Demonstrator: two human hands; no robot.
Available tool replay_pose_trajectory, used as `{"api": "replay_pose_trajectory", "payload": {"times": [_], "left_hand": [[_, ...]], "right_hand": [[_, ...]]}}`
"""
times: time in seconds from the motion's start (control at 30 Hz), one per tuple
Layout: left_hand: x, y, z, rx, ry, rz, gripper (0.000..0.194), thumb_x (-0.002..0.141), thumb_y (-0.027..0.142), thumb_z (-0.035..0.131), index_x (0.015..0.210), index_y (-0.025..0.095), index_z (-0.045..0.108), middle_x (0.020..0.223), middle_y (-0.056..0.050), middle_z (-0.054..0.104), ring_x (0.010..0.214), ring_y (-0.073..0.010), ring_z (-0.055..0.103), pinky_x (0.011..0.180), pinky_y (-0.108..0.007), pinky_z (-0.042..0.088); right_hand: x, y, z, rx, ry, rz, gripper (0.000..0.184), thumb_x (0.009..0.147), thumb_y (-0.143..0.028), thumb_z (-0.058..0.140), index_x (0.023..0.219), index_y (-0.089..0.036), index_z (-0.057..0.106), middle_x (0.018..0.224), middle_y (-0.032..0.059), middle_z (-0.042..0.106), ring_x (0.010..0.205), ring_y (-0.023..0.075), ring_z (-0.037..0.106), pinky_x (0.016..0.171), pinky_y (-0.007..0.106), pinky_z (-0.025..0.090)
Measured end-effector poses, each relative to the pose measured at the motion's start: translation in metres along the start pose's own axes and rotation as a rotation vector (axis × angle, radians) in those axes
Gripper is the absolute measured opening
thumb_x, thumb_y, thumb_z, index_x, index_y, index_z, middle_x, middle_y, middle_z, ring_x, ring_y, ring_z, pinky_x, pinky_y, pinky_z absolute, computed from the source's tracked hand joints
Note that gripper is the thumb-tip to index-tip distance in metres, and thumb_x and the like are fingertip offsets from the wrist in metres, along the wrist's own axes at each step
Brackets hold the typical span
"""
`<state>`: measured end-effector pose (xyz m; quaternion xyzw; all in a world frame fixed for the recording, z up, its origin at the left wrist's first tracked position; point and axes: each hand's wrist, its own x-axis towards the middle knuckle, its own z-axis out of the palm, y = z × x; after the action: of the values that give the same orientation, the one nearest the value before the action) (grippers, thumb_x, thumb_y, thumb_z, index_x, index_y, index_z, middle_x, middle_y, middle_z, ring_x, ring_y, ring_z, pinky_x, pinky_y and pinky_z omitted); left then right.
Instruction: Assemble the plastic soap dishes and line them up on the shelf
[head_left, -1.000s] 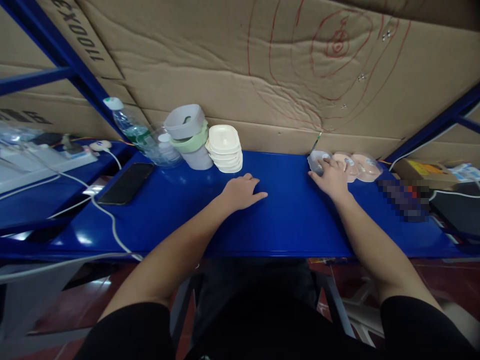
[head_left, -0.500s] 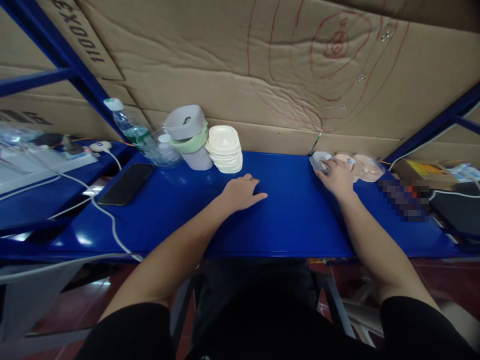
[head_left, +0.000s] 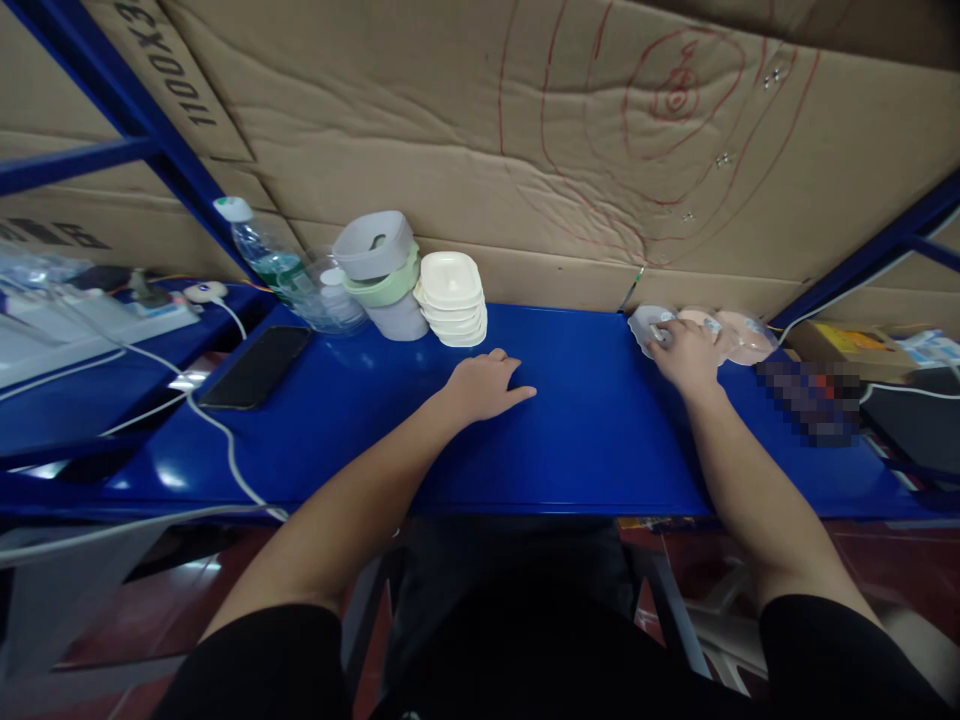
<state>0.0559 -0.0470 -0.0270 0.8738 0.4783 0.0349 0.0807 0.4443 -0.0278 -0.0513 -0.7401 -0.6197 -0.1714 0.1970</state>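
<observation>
My left hand (head_left: 486, 386) rests palm down on the blue tabletop, thumb spread and fingers loosely bent, with nothing in it. Just beyond it stands a stack of several cream square lids (head_left: 452, 295). My right hand (head_left: 688, 352) reaches to the back right, its fingers curled down over a translucent whitish dish (head_left: 643, 328) with a wavy rim. The thumb and fingertips look closed on this dish, though the hand partly covers it. Alongside lie two pinkish translucent dishes, the outer pink dish (head_left: 752, 338) in plain sight and the middle one half behind my hand.
Left of the lids stand stacked grey and green containers (head_left: 375, 250), a plastic bottle (head_left: 270, 255) and clear cups (head_left: 337, 300). A black phone (head_left: 259, 368) and a white cable (head_left: 229, 455) lie farther left. Cardboard (head_left: 420, 120) walls the back. A pen (head_left: 632, 287) leans there.
My right hand has moved a little to the right, and the dishes under and beside it have shifted slightly the same way. My left hand stays in place.
</observation>
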Motion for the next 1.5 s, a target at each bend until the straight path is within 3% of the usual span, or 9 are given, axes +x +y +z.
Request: {"api": "replay_pose_trajectory", "payload": {"times": [0.1, 0.23, 0.4, 0.67, 1.0, 1.13, 1.27, 1.37, 1.5], "left_hand": [[0.001, -0.002, -0.003, -0.07, 0.09, -0.034, 0.057, 0.105, 0.059, 0.058, 0.145, 0.018, 0.066, 0.138, -0.014, 0.072, 0.123, -0.0315, 0.071, 0.101, -0.039, 0.054], [0.002, -0.01, -0.016, -0.221, 0.34, -0.159, 0.05, 0.105, 0.05, 0.063, 0.145, 0.021, 0.064, 0.121, -0.007, 0.08, 0.109, -0.025, 0.075, 0.096, -0.034, 0.055], [0.0, -0.032, -0.032, -0.256, 0.549, -0.341, 0.054, 0.105, 0.044, 0.059, 0.154, 0.022, 0.054, 0.11, -0.005, 0.081, 0.104, -0.0263, 0.075, 0.092, -0.035, 0.054], [0.006, -0.06, -0.032, -0.192, 0.492, -0.433, 0.048, 0.105, 0.039, 0.057, 0.15, 0.022, 0.06, 0.111, -0.01, 0.08, 0.112, -0.031, 0.073, 0.094, -0.039, 0.053], [0.005, -0.061, -0.029, -0.219, 0.542, -0.289, 0.037, 0.108, 0.036, 0.054, 0.141, 0.023, 0.062, 0.107, -0.009, 0.08, 0.104, -0.0264, 0.074, 0.095, -0.037, 0.054], [0.004, -0.047, -0.025, -0.254, 0.43, -0.067, 0.033, 0.107, 0.034, 0.057, 0.138, 0.024, 0.064, 0.106, -0.006, 0.081, 0.099, -0.0221, 0.075, 0.09, -0.033, 0.054], [0.004, -0.029, -0.014, -0.26, 0.11, 0.155, 0.031, 0.105, 0.038, 0.062, 0.132, 0.023, 0.065, 0.103, -0.005, 0.081, 0.096, -0.0219, 0.075, 0.085, -0.032, 0.052], [0.006, -0.02, -0.007, -0.248, -0.092, 0.166, 0.035, 0.108, 0.051, 0.056, 0.119, 0.021, 0.07, 0.099, -0.005, 0.08, 0.092, -0.0235, 0.074, 0.08, -0.033, 0.049], [0.006, -0.019, -0.007, -0.189, -0.127, 0.097, 0.04, 0.107, 0.057, 0.057, 0.117, 0.021, 0.071, 0.092, -0.005, 0.077, 0.09, -0.0256, 0.072, 0.076, -0.034, 0.046]], "right_hand": [[0.0, -0.001, -0.001, -0.006, -0.025, 0.013, 0.053, 0.097, -0.054, 0.055, 0.128, -0.018, 0.077, 0.134, 0.0225, 0.073, 0.13, 0.0499, 0.058, 0.117, 0.08, 0.027], [-0.001, -0.005, -0.004, 0.001, -0.059, -0.01, 0.056, 0.098, -0.055, 0.056, 0.135, -0.018, 0.074, 0.143, 0.0228, 0.069, 0.137, 0.0506, 0.053, 0.118, 0.08, 0.025], [-0.001, -0.01, -0.003, 0.022, -0.056, -0.057, 0.054, 0.099, -0.053, 0.057, 0.138, -0.02, 0.073, 0.15, 0.021, 0.064, 0.14, 0.0485, 0.051, 0.119, 0.083, 0.021], [-0.003, -0.013, 0.002, 0.104, -0.017, -0.099, 0.055, 0.097, -0.059, 0.056, 0.135, -0.023, 0.074, 0.149, 0.0175, 0.066, 0.141, 0.0466, 0.051, 0.121, 0.083, 0.018], [-0.008, -0.023, -0.002, 0.163, 0.012, -0.125, 0.051, 0.097, -0.057, 0.057, 0.132, -0.025, 0.076, 0.148, 0.0166, 0.068, 0.14, 0.0466, 0.054, 0.121, 0.08, 0.021], [-0.009, -0.028, -0.005, 0.27, 0.035, -0.209, 0.06, 0.1, -0.058, 0.056, 0.142, -0.019, 0.069, 0.147, 0.0202, 0.068, 0.139, 0.0429, 0.058, 0.122, 0.068, 0.035], [-0.014, -0.04, -0.006, 0.456, 0.011, -0.375, 0.073, 0.101, -0.063, 0.058, 0.156, -0.015, 0.055, 0.148, 0.0218, 0.066, 0.139, 0.0393, 0.06, 0.12, 0.059, 0.046], [-0.02, -0.048, -0.003, 0.563, -0.103, -0.51, 0.073, 0.101, -0.067, 0.06, 0.156, -0.021, 0.055, 0.152, 0.0194, 0.064, 0.142, 0.0381, 0.061, 0.12, 0.06, 0.05], [-0.025, -0.053, 0.006, 0.583, -0.289, -0.617, 0.069, 0.099, -0.071, 0.062, 0.153, -0.027, 0.06, 0.153, 0.0167, 0.063, 0.143, 0.0383, 0.061, 0.12, 0.065, 0.05]]}}
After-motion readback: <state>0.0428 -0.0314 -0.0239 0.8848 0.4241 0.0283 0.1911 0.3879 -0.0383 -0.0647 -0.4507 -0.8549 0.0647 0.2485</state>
